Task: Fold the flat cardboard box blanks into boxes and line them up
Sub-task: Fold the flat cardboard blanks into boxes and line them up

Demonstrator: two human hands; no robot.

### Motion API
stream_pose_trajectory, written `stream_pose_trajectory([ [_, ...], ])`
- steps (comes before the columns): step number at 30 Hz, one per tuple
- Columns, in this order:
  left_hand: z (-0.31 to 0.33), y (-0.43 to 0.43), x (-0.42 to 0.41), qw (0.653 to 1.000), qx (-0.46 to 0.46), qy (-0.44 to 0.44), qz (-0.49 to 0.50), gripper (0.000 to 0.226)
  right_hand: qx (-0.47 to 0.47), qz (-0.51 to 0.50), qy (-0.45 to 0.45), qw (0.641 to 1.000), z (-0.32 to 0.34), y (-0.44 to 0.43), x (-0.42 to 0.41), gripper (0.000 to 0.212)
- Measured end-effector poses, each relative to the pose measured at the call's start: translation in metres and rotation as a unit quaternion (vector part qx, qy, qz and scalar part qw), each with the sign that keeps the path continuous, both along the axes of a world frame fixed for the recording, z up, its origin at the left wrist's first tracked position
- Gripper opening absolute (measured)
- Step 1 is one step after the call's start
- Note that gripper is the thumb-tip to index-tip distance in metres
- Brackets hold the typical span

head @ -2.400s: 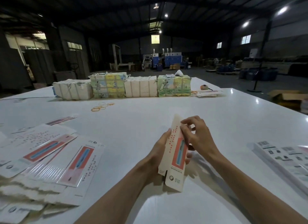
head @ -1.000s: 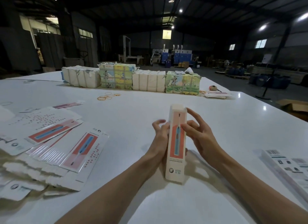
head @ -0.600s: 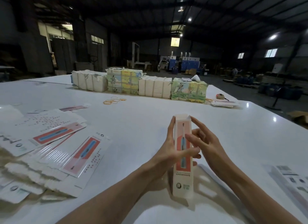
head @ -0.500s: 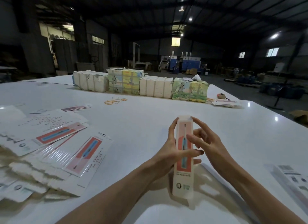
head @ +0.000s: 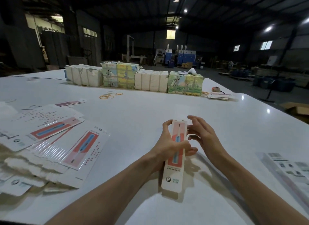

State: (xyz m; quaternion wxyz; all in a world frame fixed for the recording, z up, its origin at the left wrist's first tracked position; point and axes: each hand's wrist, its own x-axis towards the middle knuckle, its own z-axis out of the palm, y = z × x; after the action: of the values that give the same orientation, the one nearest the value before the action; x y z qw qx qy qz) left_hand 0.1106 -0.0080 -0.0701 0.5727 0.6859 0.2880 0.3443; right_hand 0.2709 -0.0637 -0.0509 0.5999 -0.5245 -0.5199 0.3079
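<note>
Folded box is gripped round the middle by the left hand, at 6 o'clock over the table. Right hand is held loose, fingers spread, at the box's 3 o'clock; contact can't be told.

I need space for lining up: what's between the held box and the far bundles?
Head view: only bare white table between box and bundles; rubber bands lie left.

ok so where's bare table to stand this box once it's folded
Widest bare patch: table between the rubber bands and the box, running right to the edge. Also bare between box and the printed stack at right. Crowded: blanks at left, bundles at the back.
</note>
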Motion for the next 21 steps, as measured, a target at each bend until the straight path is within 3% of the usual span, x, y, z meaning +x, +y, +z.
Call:
stream_pose_trajectory([
  [2, 0.0, -0.001, 0.003, 1.0, 0.008, 0.009, -0.006, 0.093, 0.0, -0.038, 0.041, 0.998, 0.003, 0.001, 0.005, 0.033],
  [4, -0.001, -0.003, 0.005, 1.0, 0.014, 0.013, -0.015, 0.091, -0.005, -0.05, 0.028, 0.998, 0.003, 0.001, 0.009, 0.029],
  [13, 0.0, -0.007, 0.004, 0.998, 0.034, -0.001, -0.058, 0.088, -0.021, -0.019, 0.063, 0.998, 0.009, -0.001, 0.017, 0.02],
  [17, 0.001, -0.008, 0.003, 0.998, 0.028, 0.014, -0.056, 0.091, 0.036, -0.062, -0.052, 0.996, 0.008, -0.005, 0.015, 0.017],
  [21, 0.005, -0.008, 0.005, 0.999, 0.016, 0.018, -0.039, 0.094, 0.119, -0.1, -0.181, 0.971, 0.01, -0.004, 0.009, 0.025],
])
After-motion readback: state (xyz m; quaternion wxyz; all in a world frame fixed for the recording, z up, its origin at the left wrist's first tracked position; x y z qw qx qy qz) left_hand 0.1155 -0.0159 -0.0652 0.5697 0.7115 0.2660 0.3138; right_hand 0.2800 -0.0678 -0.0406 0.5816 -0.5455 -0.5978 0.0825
